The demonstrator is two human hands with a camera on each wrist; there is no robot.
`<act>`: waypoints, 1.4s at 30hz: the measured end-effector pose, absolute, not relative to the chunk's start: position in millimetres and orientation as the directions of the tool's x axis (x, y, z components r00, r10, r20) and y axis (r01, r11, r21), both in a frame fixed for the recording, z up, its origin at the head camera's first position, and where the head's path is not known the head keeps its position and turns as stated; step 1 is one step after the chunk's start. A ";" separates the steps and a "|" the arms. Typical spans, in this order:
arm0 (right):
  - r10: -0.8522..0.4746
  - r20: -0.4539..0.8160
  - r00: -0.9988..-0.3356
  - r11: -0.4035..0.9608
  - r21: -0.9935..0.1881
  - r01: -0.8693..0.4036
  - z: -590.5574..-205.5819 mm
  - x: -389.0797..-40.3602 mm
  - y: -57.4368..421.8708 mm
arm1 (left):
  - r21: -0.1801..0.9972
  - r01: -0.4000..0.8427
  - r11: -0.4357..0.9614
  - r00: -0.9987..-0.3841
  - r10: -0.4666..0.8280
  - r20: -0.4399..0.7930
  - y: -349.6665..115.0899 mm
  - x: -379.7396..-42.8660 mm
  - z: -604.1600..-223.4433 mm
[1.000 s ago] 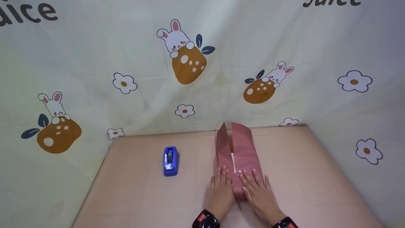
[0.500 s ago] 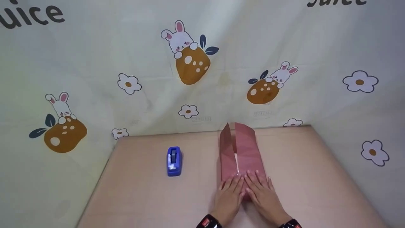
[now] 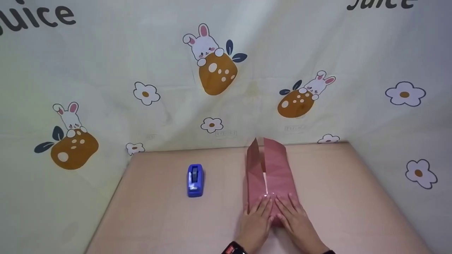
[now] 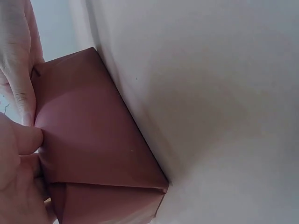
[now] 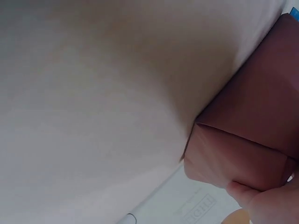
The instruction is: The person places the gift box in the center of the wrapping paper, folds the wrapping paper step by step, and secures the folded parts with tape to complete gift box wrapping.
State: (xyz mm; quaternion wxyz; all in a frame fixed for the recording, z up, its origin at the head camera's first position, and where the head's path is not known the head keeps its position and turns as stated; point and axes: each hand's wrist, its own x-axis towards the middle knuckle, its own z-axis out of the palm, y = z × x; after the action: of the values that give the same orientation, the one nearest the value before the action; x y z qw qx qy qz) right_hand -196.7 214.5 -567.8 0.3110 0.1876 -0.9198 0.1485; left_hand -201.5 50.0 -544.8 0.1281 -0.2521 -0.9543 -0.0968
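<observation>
To the right of the blue tape dispenser (image 3: 195,180), and well apart from it, the reddish paper package (image 3: 279,171) lay on the table (image 3: 159,215), its far end gaping. The left hand (image 3: 256,223), nearer the dispenser, and the right hand (image 3: 297,223), farther from it, rested on the package's near part, fingers straight and unclenched.

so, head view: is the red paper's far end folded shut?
No, the red paper gapes at its far end, where its two flaps stand apart with a gap between them.
</observation>
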 end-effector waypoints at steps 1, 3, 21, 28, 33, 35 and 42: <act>-0.250 0.632 -0.733 0.887 -0.153 -0.435 -567.9 -196.3 214.4 | 0.135 0.515 0.846 -0.838 0.464 0.289 48.6 -201.7 -544.6; -0.243 0.624 -0.742 0.894 -0.153 -0.421 -567.1 -195.5 213.8 | 0.189 0.546 0.816 -0.825 0.485 0.291 42.5 -203.6 -543.9; -0.218 0.549 -0.807 0.887 -0.234 -0.398 -566.3 -197.2 213.6 | 0.864 0.084 0.496 -0.889 -0.354 0.289 -97.6 -280.7 -543.3; -0.225 0.541 -0.811 0.883 -0.240 -0.404 -566.1 -195.1 214.8 | 0.822 -0.155 0.548 -0.922 -0.380 0.080 -138.7 -300.1 -544.6; -0.215 0.534 -0.817 0.887 -0.244 -0.393 -566.0 -195.5 215.6 | 0.882 -0.231 0.410 -0.946 -0.308 -0.105 -145.8 -302.7 -543.9; -0.214 0.536 -0.817 0.888 -0.241 -0.391 -566.4 -195.6 215.8 | 0.901 -0.267 0.342 -0.942 -0.291 -0.168 -146.2 -302.6 -544.2; -0.214 0.535 -0.817 0.890 -0.238 -0.389 -565.4 -194.8 214.9 | 0.943 -0.298 0.148 -0.913 -0.331 -0.237 -145.1 -305.8 -547.9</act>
State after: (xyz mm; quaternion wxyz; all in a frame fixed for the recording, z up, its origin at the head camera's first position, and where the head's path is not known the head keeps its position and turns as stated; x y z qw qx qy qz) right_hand -194.8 214.9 -565.4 0.2557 0.1610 -0.9378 0.1710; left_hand -305.8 -145.1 -547.9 0.0134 0.2077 -0.7575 -0.6188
